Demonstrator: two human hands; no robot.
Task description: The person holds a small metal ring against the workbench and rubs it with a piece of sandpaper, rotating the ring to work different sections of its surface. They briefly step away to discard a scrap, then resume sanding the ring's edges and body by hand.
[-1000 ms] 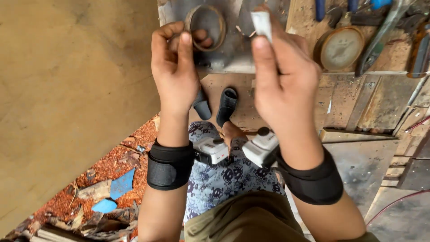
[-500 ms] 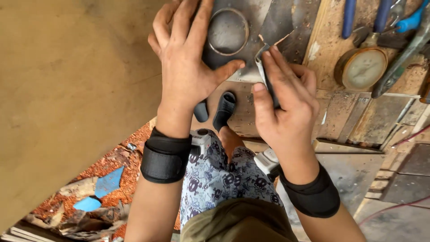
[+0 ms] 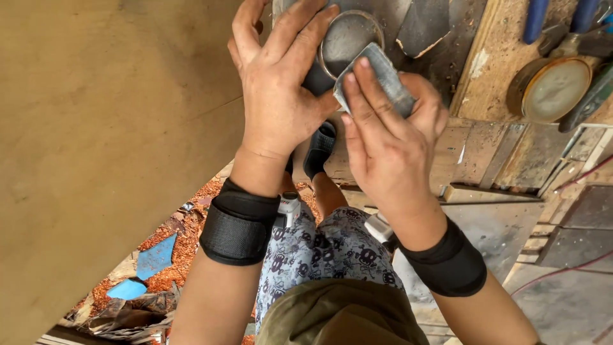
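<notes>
At top centre, my left hand [image 3: 281, 96] clamps the ring [image 3: 348, 41]; my right hand [image 3: 389, 137] pinches the sandpaper [image 3: 377, 73], which might slip and scrape my 2 nearest fingers.

One head-worn camera looked steeply down, close over both hands [image 3: 332, 121], toward the workbench [image 3: 504, 70] and floor beneath.

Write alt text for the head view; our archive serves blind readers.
Two bare hands work at a bench: the left hand grips a round metal ring while the right hand presses a grey abrasive pad against it. Both wrists wear black wristbands.
</notes>
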